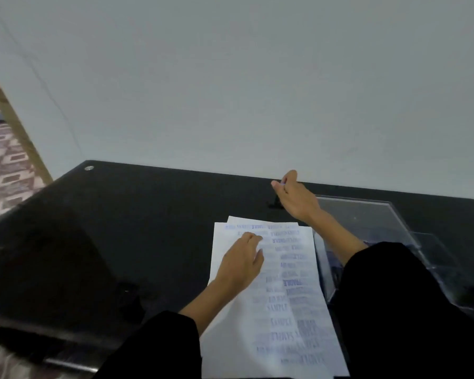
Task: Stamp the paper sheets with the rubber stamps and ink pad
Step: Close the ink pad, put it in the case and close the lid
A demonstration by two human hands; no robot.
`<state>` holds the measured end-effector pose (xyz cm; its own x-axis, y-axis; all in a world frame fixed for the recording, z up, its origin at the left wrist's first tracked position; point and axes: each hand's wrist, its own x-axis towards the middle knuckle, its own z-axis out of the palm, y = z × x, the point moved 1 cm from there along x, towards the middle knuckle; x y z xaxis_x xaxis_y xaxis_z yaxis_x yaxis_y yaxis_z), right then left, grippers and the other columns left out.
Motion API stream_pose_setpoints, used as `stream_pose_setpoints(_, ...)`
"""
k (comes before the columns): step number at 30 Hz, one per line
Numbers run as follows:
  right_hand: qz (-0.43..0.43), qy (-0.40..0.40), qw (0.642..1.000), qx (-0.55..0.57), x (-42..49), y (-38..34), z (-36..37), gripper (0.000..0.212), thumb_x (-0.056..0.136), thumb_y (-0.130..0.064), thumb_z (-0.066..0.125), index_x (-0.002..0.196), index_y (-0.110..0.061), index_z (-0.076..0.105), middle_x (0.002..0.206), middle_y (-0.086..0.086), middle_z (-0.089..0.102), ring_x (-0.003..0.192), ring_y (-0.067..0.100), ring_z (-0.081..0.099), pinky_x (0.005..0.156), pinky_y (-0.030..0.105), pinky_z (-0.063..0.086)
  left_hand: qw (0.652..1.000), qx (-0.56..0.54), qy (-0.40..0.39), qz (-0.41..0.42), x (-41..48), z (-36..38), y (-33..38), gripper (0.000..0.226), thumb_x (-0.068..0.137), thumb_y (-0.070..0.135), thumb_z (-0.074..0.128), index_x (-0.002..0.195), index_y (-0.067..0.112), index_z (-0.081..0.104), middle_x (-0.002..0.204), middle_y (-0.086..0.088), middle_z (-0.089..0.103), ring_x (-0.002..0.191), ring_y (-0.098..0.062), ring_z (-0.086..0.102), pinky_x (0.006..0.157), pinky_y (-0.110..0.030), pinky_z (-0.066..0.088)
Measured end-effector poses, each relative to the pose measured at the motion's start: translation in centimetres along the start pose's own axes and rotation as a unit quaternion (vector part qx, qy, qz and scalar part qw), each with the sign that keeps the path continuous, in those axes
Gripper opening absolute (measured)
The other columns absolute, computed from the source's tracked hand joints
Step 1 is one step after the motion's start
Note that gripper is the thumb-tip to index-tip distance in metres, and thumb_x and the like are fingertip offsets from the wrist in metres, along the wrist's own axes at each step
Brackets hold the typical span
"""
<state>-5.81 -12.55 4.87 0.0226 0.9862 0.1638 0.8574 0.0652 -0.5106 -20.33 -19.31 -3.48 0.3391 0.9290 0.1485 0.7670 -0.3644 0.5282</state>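
Note:
A stack of white paper sheets (293,310) lies on the black table (121,228), covered with rows of blue stamped words such as "SAMPLE". My left hand (241,263) rests flat on the upper left of the top sheet, fingers spread. My right hand (296,195) reaches past the far end of the sheets, near the table's back edge, fingers loosely extended. A small dark object (274,203), possibly a stamp, stands right under that hand; I cannot tell whether the hand touches it. No ink pad is clearly visible.
A clear plastic tray (367,214) stands to the right of the sheets, partly behind my right sleeve. A pale wall rises directly behind the table. Patterned floor (6,165) shows at the left beyond the table's corner.

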Motion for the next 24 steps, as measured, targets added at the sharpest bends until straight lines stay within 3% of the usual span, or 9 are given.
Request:
stream_pose_setpoints(4, 0.044, -0.001, 0.999, 0.008, -1.9, 3.5, -3.5, 0.031, 0.098, -0.044, 0.034, 0.098, -0.013, 0.035, 0.077, -0.002, 0.05, 0.074, 0.02, 0.051, 0.068, 0.032, 0.038, 0.998, -0.055, -0.018, 0.012, 0.5, 1.3, 5.2, 0.048, 0.099, 0.034, 0.036, 0.143, 0.016, 0.031, 0.149, 0.0, 0.035, 0.133, -0.016, 0.038, 0.109, -0.026, 0.031)
stream_pose_setpoints(10, 0.093, 0.007, 0.996, 0.001, -4.7, 7.6, -5.7, 0.03, 0.095, -0.046, 0.043, 0.093, -0.016, 0.044, 0.086, -0.002, 0.053, 0.084, 0.018, 0.051, 0.073, 0.032, 0.038, 0.995, -0.073, -0.058, 0.02, 1.2, 3.7, 9.8, 0.056, 0.102, 0.032, 0.028, 0.149, 0.008, 0.011, 0.157, -0.005, 0.014, 0.144, -0.018, 0.017, 0.115, -0.026, 0.016)
stream_pose_setpoints(18, 0.13, -0.012, 0.991, -0.018, -6.3, 10.4, -4.7, 0.032, 0.093, -0.048, 0.046, 0.087, -0.017, 0.045, 0.088, 0.0, 0.057, 0.085, 0.022, 0.054, 0.071, 0.03, 0.036, 0.991, -0.117, -0.07, 0.011, 0.6, 6.6, 11.4, 0.054, 0.102, 0.029, 0.025, 0.149, 0.009, 0.009, 0.15, -0.01, 0.03, 0.131, -0.023, 0.039, 0.105, -0.029, 0.033)
stream_pose_setpoints(24, 0.142, -0.043, 0.988, -0.047, -6.7, 11.1, -2.1, 0.033, 0.094, -0.048, 0.044, 0.096, -0.016, 0.054, 0.102, 0.004, 0.064, 0.094, 0.024, 0.058, 0.072, 0.029, 0.038, 0.994, -0.094, -0.054, 0.007, 0.6, 6.9, 11.7, 0.053, 0.102, 0.024, 0.022, 0.15, 0.009, 0.003, 0.142, -0.012, 0.039, 0.116, -0.023, 0.05, 0.095, -0.03, 0.041)
